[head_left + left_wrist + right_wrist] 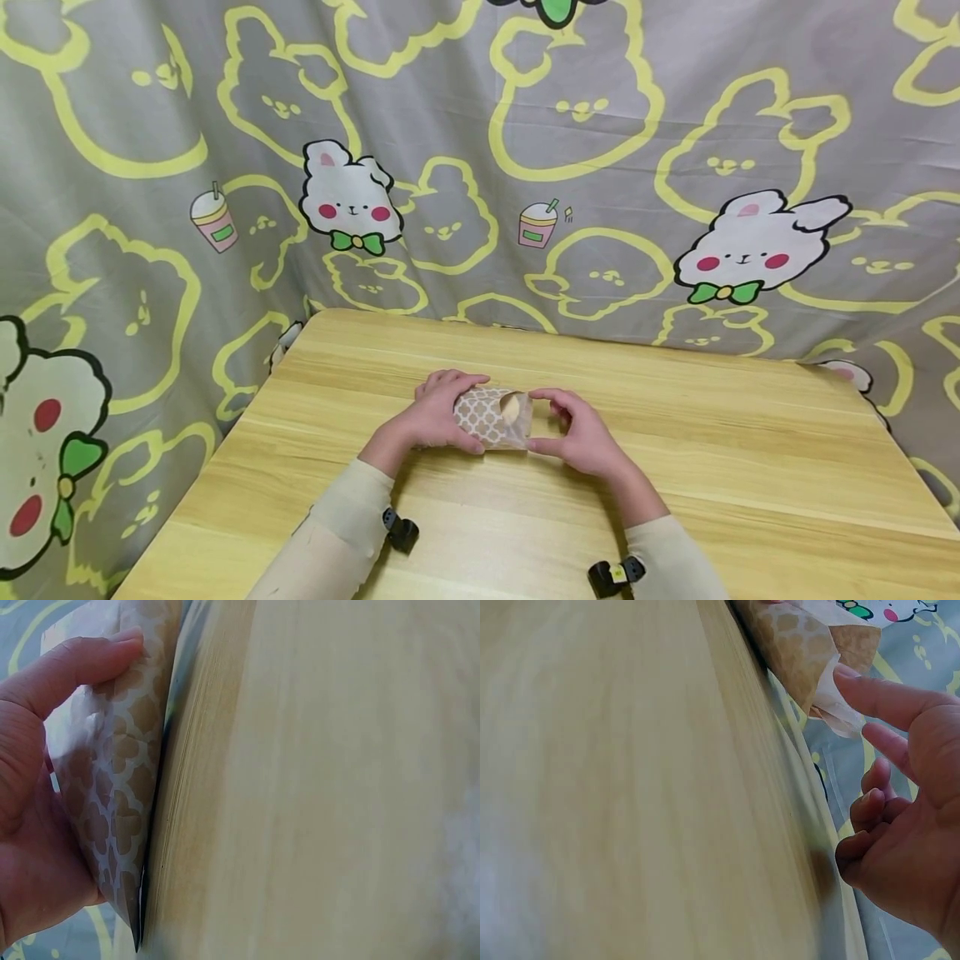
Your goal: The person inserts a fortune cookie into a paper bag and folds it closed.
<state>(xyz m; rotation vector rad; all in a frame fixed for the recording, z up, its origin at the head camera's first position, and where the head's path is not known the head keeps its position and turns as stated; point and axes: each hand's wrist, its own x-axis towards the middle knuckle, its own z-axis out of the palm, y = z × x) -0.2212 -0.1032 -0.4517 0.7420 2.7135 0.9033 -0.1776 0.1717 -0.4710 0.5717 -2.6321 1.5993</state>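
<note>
A paper bag in a brown and white quatrefoil pattern lies on the wooden table, its mouth facing right. In that mouth a pale yellowish thing shows, mostly hidden by the paper. My left hand grips the closed end, thumb on the near side and fingers on the far side. Thumb and forefinger of my right hand hold the two corners of the mouth. Seen from the right wrist, the thumb lies at the whitish inner paper, with the other fingers curled below.
The wooden table runs out to both sides of the hands. Behind it and along the left hangs a grey curtain with rabbit prints, close to the table's edges. Black wrist cameras sit on both sleeves.
</note>
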